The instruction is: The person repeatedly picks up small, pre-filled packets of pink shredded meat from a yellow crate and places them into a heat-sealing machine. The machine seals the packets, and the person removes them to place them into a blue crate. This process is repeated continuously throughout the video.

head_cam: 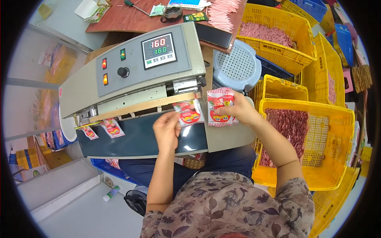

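Observation:
A continuous band sealer (131, 71) with lit switches and a lit display stands in front of me. At its right end, my left hand (167, 128) pinches the left edge of a small red-and-white printed packet (190, 113), whose top edge is at the sealer's belt. My right hand (242, 110) grips a small stack of similar packets (219, 104) over the machine's beige end plate. Two more packets, one in the middle left (113, 128) and one at the far left (89, 133), hang from the belt over the dark conveyor surface (143, 136).
Yellow plastic crates (345, 142), some with pink or dark red pieces, stand at the right. A blue-grey perforated stool (236, 64) is behind my right hand. A reddish table (131, 22) beyond the sealer holds pink sticks (221, 15), a phone (213, 34) and a glass cup (172, 13).

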`<action>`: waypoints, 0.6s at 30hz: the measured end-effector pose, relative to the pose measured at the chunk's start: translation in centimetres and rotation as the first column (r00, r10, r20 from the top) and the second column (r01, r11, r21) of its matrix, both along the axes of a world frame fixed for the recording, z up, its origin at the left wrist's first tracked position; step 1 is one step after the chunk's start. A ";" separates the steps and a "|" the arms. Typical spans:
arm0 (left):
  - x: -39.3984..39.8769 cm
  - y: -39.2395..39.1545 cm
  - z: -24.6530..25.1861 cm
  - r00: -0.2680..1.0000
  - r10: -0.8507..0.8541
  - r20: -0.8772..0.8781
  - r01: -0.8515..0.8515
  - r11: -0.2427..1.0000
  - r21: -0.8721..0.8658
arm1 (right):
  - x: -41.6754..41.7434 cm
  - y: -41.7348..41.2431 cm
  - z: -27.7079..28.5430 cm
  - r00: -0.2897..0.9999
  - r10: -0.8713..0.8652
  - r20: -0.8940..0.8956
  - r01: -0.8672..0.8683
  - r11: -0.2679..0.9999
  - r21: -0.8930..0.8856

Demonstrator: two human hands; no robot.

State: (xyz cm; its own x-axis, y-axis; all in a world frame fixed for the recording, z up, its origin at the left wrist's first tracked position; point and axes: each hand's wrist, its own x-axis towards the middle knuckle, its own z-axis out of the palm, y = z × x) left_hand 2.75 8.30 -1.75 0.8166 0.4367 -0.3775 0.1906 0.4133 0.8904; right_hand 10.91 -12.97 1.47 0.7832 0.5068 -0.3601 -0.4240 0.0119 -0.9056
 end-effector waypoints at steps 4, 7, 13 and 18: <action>-1.5 -1.0 -0.1 0.967 0.109 0.230 -0.195 0.899 0.392 | 0.2 0.5 -0.2 1.000 0.000 0.023 0.000 1.000 -0.008; -0.4 -4.6 1.0 0.986 -0.062 0.153 -0.008 0.908 0.420 | 0.5 1.2 -0.7 0.997 0.042 0.067 -0.037 0.996 -0.076; 0.8 -3.4 0.4 0.993 -0.121 0.000 0.120 0.989 -0.084 | 0.4 1.2 -0.8 0.998 -0.016 0.057 0.013 0.999 0.047; -1.2 -0.5 -0.3 0.984 0.107 0.142 -0.142 0.954 0.266 | 0.0 0.8 -0.1 0.997 -0.059 -0.044 0.058 0.998 -0.017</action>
